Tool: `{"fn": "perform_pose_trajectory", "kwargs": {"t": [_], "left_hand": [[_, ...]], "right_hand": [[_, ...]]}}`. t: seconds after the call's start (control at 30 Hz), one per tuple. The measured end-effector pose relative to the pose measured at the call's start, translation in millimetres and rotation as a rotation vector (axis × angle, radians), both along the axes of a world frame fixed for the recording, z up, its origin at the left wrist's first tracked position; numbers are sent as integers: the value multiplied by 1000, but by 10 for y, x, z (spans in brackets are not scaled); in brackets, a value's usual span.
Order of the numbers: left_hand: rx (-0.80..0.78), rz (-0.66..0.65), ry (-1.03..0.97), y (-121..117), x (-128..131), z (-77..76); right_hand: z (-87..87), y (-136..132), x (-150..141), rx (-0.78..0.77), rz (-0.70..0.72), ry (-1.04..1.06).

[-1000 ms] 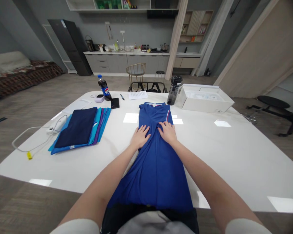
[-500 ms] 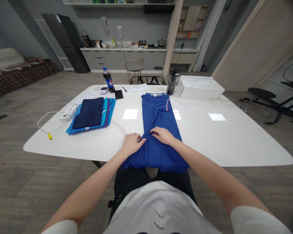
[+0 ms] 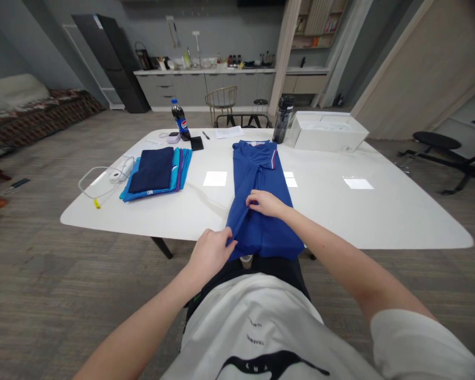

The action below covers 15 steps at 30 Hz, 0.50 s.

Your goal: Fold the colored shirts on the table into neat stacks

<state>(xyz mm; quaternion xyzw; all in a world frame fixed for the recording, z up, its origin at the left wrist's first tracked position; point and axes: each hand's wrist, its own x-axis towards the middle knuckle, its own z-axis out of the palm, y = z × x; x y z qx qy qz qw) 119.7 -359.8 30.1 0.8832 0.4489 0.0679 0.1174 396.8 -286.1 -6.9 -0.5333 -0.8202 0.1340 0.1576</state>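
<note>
A blue short-sleeved shirt (image 3: 275,227) lies lengthwise on the white table (image 3: 340,221), its collar at the far end and its hem hanging over the near edge. One side is folded inward, and a sleeve with a red and white trimmed cuff shows at the upper right. At the shirt's lower left edge, my left hand (image 3: 212,253) is closed on the fabric between thumb and fingers. My right hand (image 3: 266,203) pinches the folded layer near the shirt's middle.
Left on the table is a stack of folded clothes (image 3: 152,171) beside a white power strip (image 3: 121,171) with a cable. Toward the back stand a cola bottle (image 3: 181,121), a black wallet-like item (image 3: 197,143), a dark tumbler (image 3: 283,120) and a white box (image 3: 324,134).
My left hand has moved down and to the left, drawing the shirt's left edge with it. My right hand stays near the middle of the shirt. The camera view has shifted slightly.
</note>
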Motion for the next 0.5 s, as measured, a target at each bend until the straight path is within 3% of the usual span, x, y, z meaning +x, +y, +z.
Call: {"fn": "perform_pose_trajectory", "kwargs": {"t": [0.07,0.17,0.27,0.33,0.37,0.5], "left_hand": [[-36,-87,-8,-158,231,47],[-124,-250,-31,-315,580,-14],[-391,-472,-80,-258,805,-163],[-543,-628,-176,-51,861,-262],[-548,-669,-244,98,865,-307],[-206,-538,-400,790,766,-505]], "right_hand": [[16,-88,137,8,-10,52],[-53,-226,328,-11,-67,61],[-187,-355,468,-79,-117,31],[-261,-437,519,-79,-138,66],[-288,-475,531,-65,-147,94],[-336,-596,520,-45,-112,83]]}}
